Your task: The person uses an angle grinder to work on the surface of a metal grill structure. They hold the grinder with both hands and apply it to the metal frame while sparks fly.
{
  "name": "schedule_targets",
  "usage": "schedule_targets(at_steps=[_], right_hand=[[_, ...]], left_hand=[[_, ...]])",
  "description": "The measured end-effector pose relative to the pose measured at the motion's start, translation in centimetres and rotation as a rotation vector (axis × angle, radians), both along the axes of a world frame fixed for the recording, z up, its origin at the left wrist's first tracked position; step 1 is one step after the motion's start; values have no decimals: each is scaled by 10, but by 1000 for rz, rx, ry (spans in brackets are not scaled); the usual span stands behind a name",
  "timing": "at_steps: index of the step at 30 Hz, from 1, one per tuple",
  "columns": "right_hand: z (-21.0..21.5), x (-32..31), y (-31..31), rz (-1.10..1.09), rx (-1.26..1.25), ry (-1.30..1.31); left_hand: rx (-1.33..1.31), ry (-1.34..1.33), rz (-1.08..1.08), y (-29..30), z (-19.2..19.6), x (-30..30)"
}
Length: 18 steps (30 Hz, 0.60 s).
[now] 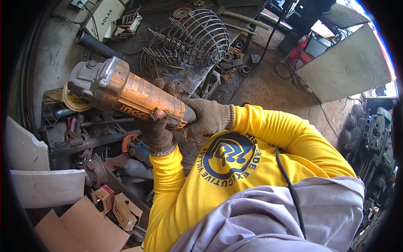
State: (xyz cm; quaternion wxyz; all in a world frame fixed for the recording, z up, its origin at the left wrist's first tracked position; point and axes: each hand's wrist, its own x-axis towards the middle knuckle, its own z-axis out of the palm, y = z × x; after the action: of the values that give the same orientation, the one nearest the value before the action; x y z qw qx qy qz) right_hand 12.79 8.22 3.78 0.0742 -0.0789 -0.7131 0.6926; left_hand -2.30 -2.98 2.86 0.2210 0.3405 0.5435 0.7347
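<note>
Both my hands hold an orange and grey angle grinder (140, 94), lifted in front of my chest with its metal head toward the left. My left hand (158, 136), in a worn brown knit glove, is closed around the body from the near side; a bare thumb tip shows through the glove. My right hand (208, 115), gloved alike, is wrapped around the rear end. Some gloved fingertips show past the tool's far side. Below the grinder's head is a pale yellow disc (74, 100), partly hidden by it.
A curved metal-bar frame (205, 38) lies on the dirty work surface beyond, among loose rods. A hammer (245, 19) is past it. Metal sheets (348, 67) stand at right, near a green machine (378, 147). Cardboard boxes (90, 224) sit lower left; cables cross the floor.
</note>
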Motion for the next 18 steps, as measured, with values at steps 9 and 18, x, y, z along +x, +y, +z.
schedule_targets(at_steps=[9, 18], right_hand=[[-7, -7, -5, -15, -77, 101], [1, -6, -6, -3, 10, 46]], left_hand=[[-17, 60, 88, -4, 6, 1], [50, -75, 9, -4, 21, 11]])
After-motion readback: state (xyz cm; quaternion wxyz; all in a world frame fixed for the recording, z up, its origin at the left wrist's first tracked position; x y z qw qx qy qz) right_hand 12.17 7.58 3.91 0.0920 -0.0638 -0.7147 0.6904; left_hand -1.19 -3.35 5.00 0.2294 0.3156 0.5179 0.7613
